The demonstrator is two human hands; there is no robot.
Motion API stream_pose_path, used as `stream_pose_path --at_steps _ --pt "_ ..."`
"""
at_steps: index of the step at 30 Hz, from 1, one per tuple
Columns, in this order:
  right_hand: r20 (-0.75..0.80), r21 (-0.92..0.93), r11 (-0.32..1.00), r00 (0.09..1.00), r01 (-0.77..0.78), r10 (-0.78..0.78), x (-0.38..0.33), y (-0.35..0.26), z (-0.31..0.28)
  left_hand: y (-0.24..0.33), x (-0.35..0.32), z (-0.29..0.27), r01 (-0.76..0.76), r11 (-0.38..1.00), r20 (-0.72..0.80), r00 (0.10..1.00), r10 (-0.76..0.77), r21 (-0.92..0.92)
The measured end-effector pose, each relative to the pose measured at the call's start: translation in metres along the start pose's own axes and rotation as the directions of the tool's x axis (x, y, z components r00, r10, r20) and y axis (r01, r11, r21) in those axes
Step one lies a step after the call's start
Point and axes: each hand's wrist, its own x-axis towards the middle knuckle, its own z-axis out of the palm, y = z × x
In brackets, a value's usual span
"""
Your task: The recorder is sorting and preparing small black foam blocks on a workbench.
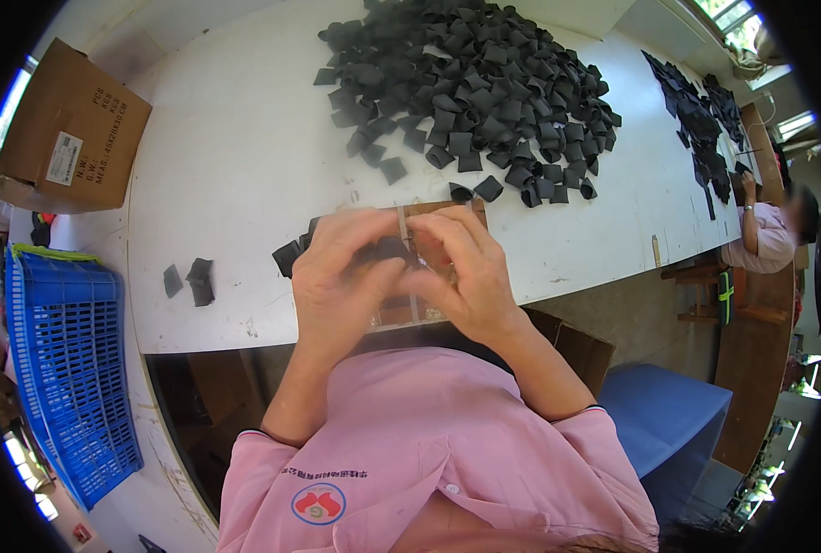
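My left hand (332,281) and my right hand (470,272) meet over a shallow box with dividers (470,217) at the table's near edge. Between them is a small black fabric piece (387,251), partly covered by my fingers and somewhat blurred. The left fingers curl around that piece. My right fingers are bent, with thumb and fingertips close to it; what they pinch is hidden. Several more black pieces (287,258) lie just left of my left hand.
A large heap of black tube-like pieces (484,92) covers the far table. Two loose pieces (200,281) lie left. A cardboard box (79,129) and blue plastic basket (74,369) stand left. A blue stool (668,415) is at right; a person (770,230) sits beyond, by black scraps (701,138).
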Motion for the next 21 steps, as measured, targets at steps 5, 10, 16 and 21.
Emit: stream_pose_path --at_steps 5,10,16,21 --pt "-0.028 -0.180 0.970 0.985 0.163 -0.171 0.000 -0.008 0.013 -0.007 -0.002 -0.004 0.048 0.939 -0.007 0.999 -0.053 -0.341" --pt "-0.046 -0.288 0.930 0.967 0.226 -0.249 0.010 -0.016 0.014 -0.018 -0.013 -0.003 0.196 0.624 -0.078 0.920 -0.384 -0.757" --pt "-0.074 -0.172 0.944 0.952 0.283 -0.299 0.003 0.011 0.020 -0.021 -0.022 -0.001 0.205 0.701 -0.085 0.931 -0.354 -0.683" --pt "-0.048 -0.258 0.928 0.955 0.270 -0.291 0.004 0.003 0.022 -0.027 -0.022 -0.002 0.189 0.753 -0.095 0.944 -0.317 -0.630"
